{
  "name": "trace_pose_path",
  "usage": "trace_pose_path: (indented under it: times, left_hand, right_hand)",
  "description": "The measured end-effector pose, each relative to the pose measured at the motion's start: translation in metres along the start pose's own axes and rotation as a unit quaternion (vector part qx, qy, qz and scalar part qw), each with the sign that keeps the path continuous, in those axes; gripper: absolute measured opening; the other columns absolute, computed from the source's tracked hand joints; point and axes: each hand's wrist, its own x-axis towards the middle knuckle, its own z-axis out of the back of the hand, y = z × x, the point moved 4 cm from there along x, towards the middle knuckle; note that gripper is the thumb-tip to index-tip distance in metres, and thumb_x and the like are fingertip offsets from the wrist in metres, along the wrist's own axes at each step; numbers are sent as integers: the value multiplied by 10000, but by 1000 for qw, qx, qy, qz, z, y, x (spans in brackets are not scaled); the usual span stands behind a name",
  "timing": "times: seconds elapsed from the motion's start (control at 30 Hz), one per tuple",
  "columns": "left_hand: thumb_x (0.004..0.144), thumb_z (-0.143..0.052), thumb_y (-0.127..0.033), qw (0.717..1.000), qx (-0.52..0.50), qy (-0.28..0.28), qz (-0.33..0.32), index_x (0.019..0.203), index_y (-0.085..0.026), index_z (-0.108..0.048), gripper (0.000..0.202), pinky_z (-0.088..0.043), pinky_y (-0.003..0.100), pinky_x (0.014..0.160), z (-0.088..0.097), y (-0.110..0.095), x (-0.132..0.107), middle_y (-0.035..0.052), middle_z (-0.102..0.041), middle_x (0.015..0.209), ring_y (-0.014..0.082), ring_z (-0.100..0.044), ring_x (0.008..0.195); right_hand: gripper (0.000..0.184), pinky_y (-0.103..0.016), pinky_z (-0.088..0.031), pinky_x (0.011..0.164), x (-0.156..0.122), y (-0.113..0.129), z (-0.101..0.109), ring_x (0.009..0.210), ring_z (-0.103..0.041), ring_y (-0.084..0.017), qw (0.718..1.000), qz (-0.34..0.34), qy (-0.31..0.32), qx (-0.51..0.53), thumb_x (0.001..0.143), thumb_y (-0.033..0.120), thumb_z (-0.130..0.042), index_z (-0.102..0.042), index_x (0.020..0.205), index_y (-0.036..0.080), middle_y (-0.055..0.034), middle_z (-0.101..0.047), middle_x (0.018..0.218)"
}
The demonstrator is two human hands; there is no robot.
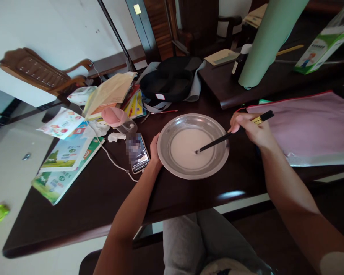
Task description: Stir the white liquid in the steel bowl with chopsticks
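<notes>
A round metal bowl [164,152] stands on the dark table in front of me, with a milky white liquid [186,149] in its bottom. My left hand [155,149] holds the bowl at its left side; the rim hides most of its fingers. In my right hand [248,126] is a pair of black chopsticks [218,141] with gold bands near the top. They slant down to the left over the bowl's right rim, and their tips touch the liquid near the middle.
A lit phone [140,152] on a white cable lies left of the bowl, near a pink-lidded cup [114,116]. Books [65,152] cover the table's left part. Behind sits an open black case [167,84]. A pink zip pouch [306,126] and green roll [269,46] are at right.
</notes>
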Motion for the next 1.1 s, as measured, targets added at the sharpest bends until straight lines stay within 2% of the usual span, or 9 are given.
trace_pose_path:
  times: [0.07, 0.13, 0.33, 0.53, 0.63, 0.73, 0.83, 0.93, 1.1]
  left_hand:
    - [828, -695, -319, 1000, -5, 5, 5, 664, -202, -695, 202, -596, 315, 804, 0, 0, 0, 10, -716, 622, 224, -745, 780]
    - [838, -682, -310, 1000, -9, -1, 11, 654, -198, -694, 215, -595, 312, 794, -1, -1, -1, 7, -710, 607, 218, -745, 763]
    - [860, -654, -288, 1000, -3, -7, 5, 634, -223, -689, 238, -584, 303, 782, -3, -2, -2, -2, -698, 588, 190, -715, 669]
    - [859, -640, -292, 1000, -2, -7, 10, 666, -207, -680, 215, -599, 336, 812, -3, -2, -3, 13, -707, 605, 230, -741, 782]
    - [845, -651, -304, 1000, -5, -6, 17, 669, -209, -681, 202, -603, 350, 825, -4, -1, -4, 18, -703, 600, 257, -750, 847]
    - [829, -672, -311, 1000, -9, -4, 14, 671, -209, -683, 189, -600, 351, 845, -4, -1, -4, 16, -705, 606, 262, -754, 869]
    - [839, -653, -305, 1000, -11, -8, 13, 675, -208, -685, 193, -597, 356, 869, -3, -1, -3, 21, -706, 612, 260, -754, 884]
    - [860, -619, -311, 1000, -14, -13, 20, 681, -212, -686, 215, -598, 359, 876, -3, 1, -3, 23, -697, 597, 263, -754, 904]
    - [834, -659, -315, 1000, -11, 0, 12, 678, -215, -687, 187, -596, 352, 875, -3, 1, -2, 19, -716, 627, 259, -753, 889]
  right_hand:
    - [403, -325, -459, 694, 0, 2, -8, 699, -647, -173, 998, -9, 66, -10, 962, 495, -653, -762, 690, 219, -38, -708, 711]
    - [367, -326, -469, 689, 0, 5, -15, 732, -667, -182, 994, -7, 100, -36, 937, 518, -677, -778, 736, 229, -43, -725, 766]
    - [413, -360, -453, 696, 1, 0, 1, 684, -629, -194, 999, 6, -27, -36, 958, 529, -643, -745, 661, 260, -24, -675, 672]
    - [350, -326, -469, 694, 0, 3, -14, 739, -665, -182, 995, -9, 95, -28, 939, 501, -675, -778, 734, 238, -31, -727, 762]
    - [350, -313, -448, 701, 1, 3, -9, 737, -650, -164, 998, -4, 40, -45, 952, 477, -670, -776, 737, 223, -33, -712, 758]
    - [407, -316, -434, 707, 0, 2, 1, 686, -616, -155, 1000, 3, -25, -7, 970, 463, -651, -748, 660, 218, -17, -666, 672]
    - [413, -320, -445, 709, -1, 1, -4, 688, -630, -163, 1000, -7, 28, 10, 969, 466, -648, -750, 657, 216, -22, -688, 680]
    - [361, -322, -457, 703, 0, 3, -13, 726, -660, -175, 996, -7, 82, -26, 947, 479, -666, -778, 726, 218, -38, -721, 755]
    - [402, -333, -437, 697, 1, 2, -2, 695, -626, -172, 999, -2, -21, -35, 959, 498, -651, -746, 671, 233, -20, -672, 689]
